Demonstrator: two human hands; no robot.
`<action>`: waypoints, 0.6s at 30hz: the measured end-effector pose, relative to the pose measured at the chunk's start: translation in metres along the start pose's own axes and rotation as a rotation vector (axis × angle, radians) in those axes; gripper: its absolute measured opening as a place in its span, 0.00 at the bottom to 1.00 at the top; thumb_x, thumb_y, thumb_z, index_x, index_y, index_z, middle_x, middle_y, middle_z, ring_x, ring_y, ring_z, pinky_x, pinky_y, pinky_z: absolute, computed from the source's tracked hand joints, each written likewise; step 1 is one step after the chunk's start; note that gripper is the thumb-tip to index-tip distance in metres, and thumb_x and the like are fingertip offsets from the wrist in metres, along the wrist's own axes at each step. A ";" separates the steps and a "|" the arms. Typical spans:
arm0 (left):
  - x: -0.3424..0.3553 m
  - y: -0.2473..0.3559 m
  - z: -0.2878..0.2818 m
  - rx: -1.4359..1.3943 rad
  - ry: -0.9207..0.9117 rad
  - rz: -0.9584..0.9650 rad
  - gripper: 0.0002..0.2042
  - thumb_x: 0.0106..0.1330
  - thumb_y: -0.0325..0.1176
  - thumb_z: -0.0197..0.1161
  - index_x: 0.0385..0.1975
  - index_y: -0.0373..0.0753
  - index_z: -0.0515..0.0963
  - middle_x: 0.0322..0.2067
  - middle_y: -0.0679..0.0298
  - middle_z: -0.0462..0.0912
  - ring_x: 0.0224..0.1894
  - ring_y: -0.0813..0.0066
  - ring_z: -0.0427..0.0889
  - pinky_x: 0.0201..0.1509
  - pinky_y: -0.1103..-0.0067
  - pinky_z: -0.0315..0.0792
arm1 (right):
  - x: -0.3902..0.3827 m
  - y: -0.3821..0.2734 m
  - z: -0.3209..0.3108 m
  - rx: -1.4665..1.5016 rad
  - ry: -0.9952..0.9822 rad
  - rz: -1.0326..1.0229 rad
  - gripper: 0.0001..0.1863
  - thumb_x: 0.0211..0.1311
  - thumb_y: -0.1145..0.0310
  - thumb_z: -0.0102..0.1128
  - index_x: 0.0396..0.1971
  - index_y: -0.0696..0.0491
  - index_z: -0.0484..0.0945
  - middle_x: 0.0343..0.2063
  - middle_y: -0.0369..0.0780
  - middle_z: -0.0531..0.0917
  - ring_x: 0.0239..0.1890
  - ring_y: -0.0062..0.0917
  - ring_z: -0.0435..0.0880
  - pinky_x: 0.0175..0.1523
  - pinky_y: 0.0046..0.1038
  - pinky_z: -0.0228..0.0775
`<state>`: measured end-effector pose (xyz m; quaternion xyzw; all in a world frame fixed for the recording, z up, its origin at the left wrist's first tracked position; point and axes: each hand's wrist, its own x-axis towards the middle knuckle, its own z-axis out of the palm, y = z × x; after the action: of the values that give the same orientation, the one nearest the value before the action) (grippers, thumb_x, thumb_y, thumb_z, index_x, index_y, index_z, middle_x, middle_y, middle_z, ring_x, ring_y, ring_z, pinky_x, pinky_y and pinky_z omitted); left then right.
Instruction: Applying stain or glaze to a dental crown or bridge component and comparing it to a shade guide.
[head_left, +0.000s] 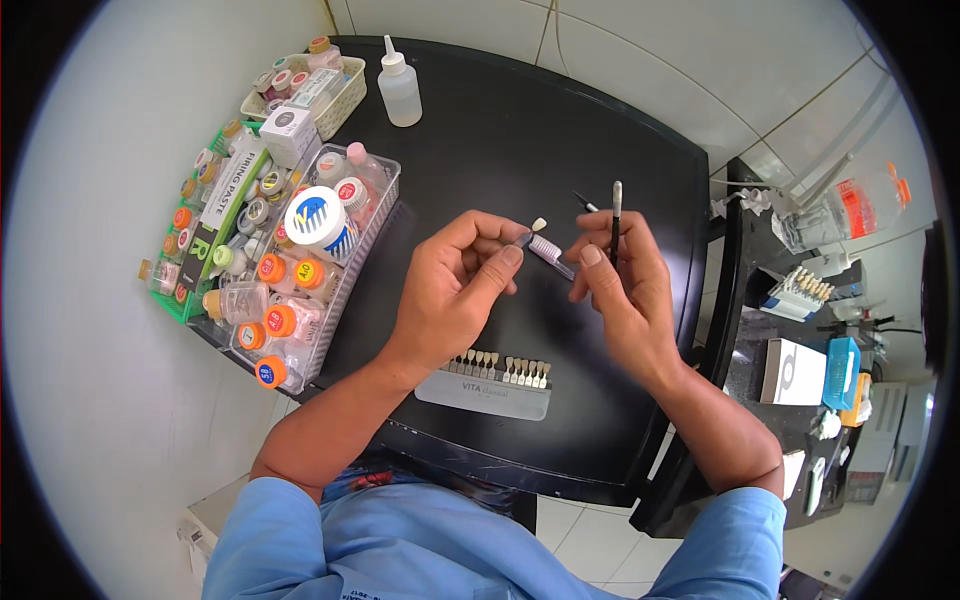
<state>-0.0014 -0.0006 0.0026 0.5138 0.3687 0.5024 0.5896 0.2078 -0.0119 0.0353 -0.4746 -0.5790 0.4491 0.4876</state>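
My left hand (445, 285) is raised over the black table, thumb and forefinger pinched on a small tooth-shaped tab (540, 224) with a pale tip. What the other fingers do is partly hidden. To its right, my right hand (635, 300) grips a slim black brush-like tool (616, 215), upright between the fingers, a whitish end pointing up. Between the hands shows a toothbrush (546, 248) with pale bristles; it seems to lie on the table. Below them rests a grey tooth shade guide (482, 393) with a row of tooth-coloured tabs and a gap in the row.
A clear basket (345, 275) of jars and bottles with coloured lids stands at left, beside a green basket (178, 300) and a cream basket (350, 92). A squeeze bottle (401, 95) stands at the back. Another thin tool (584, 202) lies beyond my right hand. The right-hand counter holds boxes and a large bottle (845, 215).
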 end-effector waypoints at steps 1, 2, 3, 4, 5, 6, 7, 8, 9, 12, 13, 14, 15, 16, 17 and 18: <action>0.000 -0.002 -0.002 0.001 -0.005 0.008 0.05 0.78 0.26 0.65 0.48 0.34 0.81 0.36 0.67 0.84 0.35 0.84 0.80 0.41 0.85 0.74 | 0.001 -0.003 0.000 -0.022 -0.050 0.044 0.11 0.79 0.70 0.63 0.52 0.61 0.79 0.36 0.37 0.84 0.33 0.14 0.81 0.36 0.20 0.74; 0.000 -0.002 -0.004 0.001 -0.010 0.017 0.06 0.78 0.27 0.65 0.49 0.34 0.80 0.36 0.67 0.84 0.35 0.84 0.80 0.41 0.85 0.74 | 0.001 -0.004 0.001 -0.045 -0.099 0.087 0.10 0.80 0.69 0.62 0.50 0.60 0.80 0.35 0.37 0.84 0.31 0.14 0.82 0.33 0.19 0.71; -0.001 -0.004 -0.003 -0.003 -0.011 0.020 0.06 0.78 0.27 0.65 0.49 0.34 0.80 0.36 0.67 0.84 0.35 0.84 0.80 0.41 0.85 0.74 | 0.000 -0.002 0.000 -0.050 -0.098 0.085 0.10 0.80 0.69 0.62 0.50 0.60 0.80 0.35 0.37 0.84 0.31 0.14 0.82 0.33 0.19 0.71; -0.001 -0.005 -0.002 -0.010 -0.018 0.027 0.06 0.78 0.26 0.65 0.48 0.34 0.80 0.37 0.67 0.84 0.35 0.84 0.80 0.40 0.85 0.73 | -0.002 0.001 0.000 0.120 -0.119 0.220 0.09 0.79 0.69 0.63 0.49 0.60 0.80 0.34 0.37 0.84 0.28 0.14 0.81 0.29 0.18 0.67; -0.002 -0.005 -0.001 -0.018 -0.025 0.034 0.05 0.78 0.26 0.65 0.48 0.34 0.80 0.37 0.67 0.84 0.36 0.84 0.81 0.40 0.85 0.73 | -0.004 0.002 0.000 0.290 -0.138 0.353 0.08 0.79 0.69 0.64 0.47 0.59 0.81 0.33 0.37 0.85 0.25 0.14 0.81 0.26 0.18 0.63; -0.002 -0.004 0.000 -0.023 -0.027 0.037 0.05 0.78 0.26 0.65 0.48 0.34 0.80 0.37 0.67 0.84 0.36 0.84 0.81 0.40 0.85 0.73 | -0.005 0.001 0.001 0.285 -0.137 0.352 0.08 0.79 0.69 0.64 0.47 0.59 0.81 0.33 0.37 0.85 0.25 0.14 0.81 0.26 0.18 0.63; -0.003 -0.002 0.001 -0.039 -0.028 0.038 0.05 0.78 0.26 0.65 0.48 0.33 0.80 0.36 0.66 0.85 0.36 0.85 0.83 0.41 0.84 0.77 | -0.007 -0.001 0.003 0.325 -0.136 0.364 0.08 0.78 0.70 0.65 0.47 0.59 0.81 0.33 0.37 0.85 0.23 0.14 0.80 0.24 0.18 0.59; -0.003 -0.001 0.002 -0.054 -0.030 0.039 0.06 0.77 0.26 0.66 0.47 0.31 0.81 0.35 0.66 0.86 0.37 0.85 0.84 0.42 0.83 0.81 | -0.008 -0.002 0.006 0.365 -0.135 0.375 0.08 0.77 0.70 0.66 0.46 0.58 0.81 0.32 0.37 0.85 0.21 0.15 0.80 0.22 0.17 0.55; -0.004 -0.002 0.004 -0.059 -0.033 0.043 0.06 0.77 0.26 0.66 0.47 0.31 0.81 0.35 0.66 0.86 0.37 0.85 0.84 0.42 0.83 0.81 | -0.009 -0.002 0.008 0.358 -0.133 0.372 0.08 0.77 0.70 0.66 0.46 0.58 0.81 0.32 0.37 0.85 0.21 0.15 0.80 0.22 0.17 0.55; -0.005 -0.004 0.005 -0.042 -0.077 0.070 0.05 0.78 0.25 0.64 0.47 0.33 0.78 0.39 0.64 0.86 0.39 0.82 0.85 0.44 0.82 0.81 | -0.011 0.002 0.010 0.421 -0.110 0.355 0.08 0.77 0.69 0.67 0.46 0.59 0.81 0.29 0.37 0.85 0.21 0.14 0.79 0.22 0.16 0.55; -0.006 -0.004 0.005 -0.040 -0.083 0.065 0.04 0.78 0.25 0.64 0.47 0.33 0.78 0.40 0.63 0.86 0.40 0.81 0.86 0.45 0.82 0.82 | -0.011 0.004 0.010 0.458 -0.125 0.356 0.09 0.77 0.69 0.67 0.45 0.59 0.81 0.28 0.37 0.84 0.21 0.14 0.78 0.22 0.16 0.54; -0.007 -0.004 0.006 -0.038 -0.089 0.060 0.04 0.79 0.25 0.64 0.47 0.33 0.78 0.40 0.61 0.87 0.41 0.81 0.87 0.46 0.81 0.83 | -0.011 0.005 0.009 0.495 -0.140 0.357 0.09 0.77 0.69 0.68 0.45 0.59 0.81 0.27 0.36 0.84 0.20 0.13 0.77 0.22 0.16 0.54; -0.007 -0.005 0.007 -0.038 -0.088 0.063 0.04 0.79 0.25 0.64 0.47 0.33 0.78 0.40 0.61 0.87 0.41 0.81 0.87 0.46 0.81 0.83 | -0.012 0.004 0.009 0.493 -0.142 0.355 0.09 0.77 0.69 0.68 0.45 0.59 0.81 0.27 0.36 0.84 0.20 0.13 0.77 0.22 0.16 0.54; -0.006 -0.007 0.008 -0.042 -0.075 0.088 0.05 0.78 0.25 0.65 0.46 0.31 0.79 0.39 0.61 0.88 0.40 0.81 0.88 0.46 0.81 0.85 | -0.012 0.004 0.009 0.521 -0.136 0.360 0.09 0.78 0.68 0.68 0.45 0.58 0.82 0.26 0.36 0.83 0.20 0.13 0.76 0.22 0.17 0.53; -0.007 -0.008 0.009 -0.046 -0.062 0.112 0.05 0.77 0.25 0.66 0.45 0.30 0.80 0.38 0.60 0.89 0.39 0.81 0.89 0.46 0.81 0.86 | -0.012 0.003 0.009 0.549 -0.130 0.365 0.08 0.78 0.68 0.68 0.45 0.58 0.82 0.25 0.35 0.82 0.20 0.12 0.76 0.22 0.17 0.53; -0.007 -0.006 0.010 -0.046 -0.063 0.114 0.05 0.77 0.25 0.66 0.45 0.30 0.80 0.38 0.60 0.89 0.39 0.81 0.89 0.46 0.81 0.86 | -0.012 0.002 0.009 0.548 -0.129 0.362 0.08 0.78 0.68 0.68 0.45 0.58 0.82 0.25 0.35 0.82 0.20 0.12 0.76 0.22 0.17 0.53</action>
<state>0.0078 -0.0094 -0.0018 0.5359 0.3082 0.5271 0.5831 0.1999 -0.0237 0.0301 -0.3916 -0.3726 0.6967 0.4717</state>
